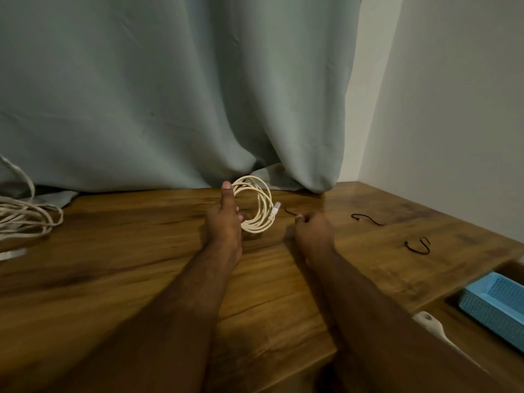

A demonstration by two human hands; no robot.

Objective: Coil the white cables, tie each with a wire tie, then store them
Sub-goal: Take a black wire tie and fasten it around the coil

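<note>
My left hand [224, 219] grips a coiled white cable [259, 205] and holds it upright above the wooden table [141, 265], thumb raised along the coil's left side. A clear plug sticks out at the coil's right. My right hand [312, 228] pinches the end of a black wire tie [290, 212] that lies on the table just right of the coil. Two more black wire ties [367, 219] [418, 245] lie farther right. A loose pile of white cables [25, 217] sits at the table's left edge.
A grey-green curtain [170, 95] hangs behind the table and touches its back edge. A blue perforated basket [496, 302] sits lower at the right, beyond the table's edge. A white wall [453, 109] closes the right side.
</note>
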